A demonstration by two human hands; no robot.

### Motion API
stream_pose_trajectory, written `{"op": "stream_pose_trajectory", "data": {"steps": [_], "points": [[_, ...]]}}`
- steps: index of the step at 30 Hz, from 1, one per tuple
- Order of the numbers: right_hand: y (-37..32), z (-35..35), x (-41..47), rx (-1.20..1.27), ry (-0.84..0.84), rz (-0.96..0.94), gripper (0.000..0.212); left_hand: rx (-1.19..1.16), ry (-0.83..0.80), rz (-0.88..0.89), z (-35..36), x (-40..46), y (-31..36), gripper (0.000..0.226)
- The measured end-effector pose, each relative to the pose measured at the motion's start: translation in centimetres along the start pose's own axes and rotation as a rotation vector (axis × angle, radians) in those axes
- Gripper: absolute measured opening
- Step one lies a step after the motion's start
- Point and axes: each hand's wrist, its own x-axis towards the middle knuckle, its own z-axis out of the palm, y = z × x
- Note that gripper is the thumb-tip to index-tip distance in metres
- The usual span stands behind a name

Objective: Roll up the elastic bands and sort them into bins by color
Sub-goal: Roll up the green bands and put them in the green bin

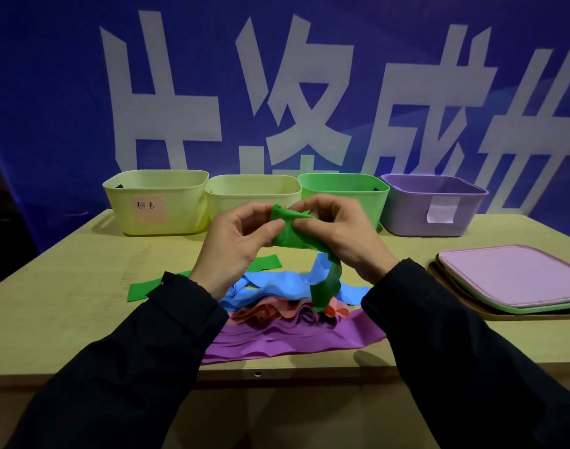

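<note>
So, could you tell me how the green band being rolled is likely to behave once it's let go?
The green band looks floppy: its free tail droops from both hands onto the pile. It probably weighs little, since the left hand and right hand hold it by fingertip pinches. The loose roll at its top may well unwind if released.

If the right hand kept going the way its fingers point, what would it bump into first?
The right hand points leftward, pinching the green band. Straight on, it would meet the left hand, whose fingertips grip the same band right beside it. Depth between them is hard to judge, but they look nearly touching.
</note>
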Motion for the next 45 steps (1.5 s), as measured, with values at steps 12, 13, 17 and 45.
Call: {"op": "stream_pose_trajectory", "data": {"steps": [12, 13, 17, 45], "points": [[1.0, 0.2, 0.2, -0.098, 0.000, 0.005, 0.017, -0.011, -0.006, -0.038, 0.0, -0.1, -0.3, 0.028], [0.9, 0.1, 0.2, -0.073, -0.014, 0.027, 0.018, -0.016, -0.023, -0.044, 0.0, -0.2, -0.3, 0.031], [0.7, 0.1, 0.4, -0.068, -0.080, 0.025, 0.015, -0.010, -0.047, -0.031, 0.3, -0.6, -0.4, 0.025], [1.6, -1.2, 0.8, -0.317, -0.050, -0.041, 0.027, 0.036, 0.004, -0.033, -0.3, -0.5, -0.8, 0.027]]}}
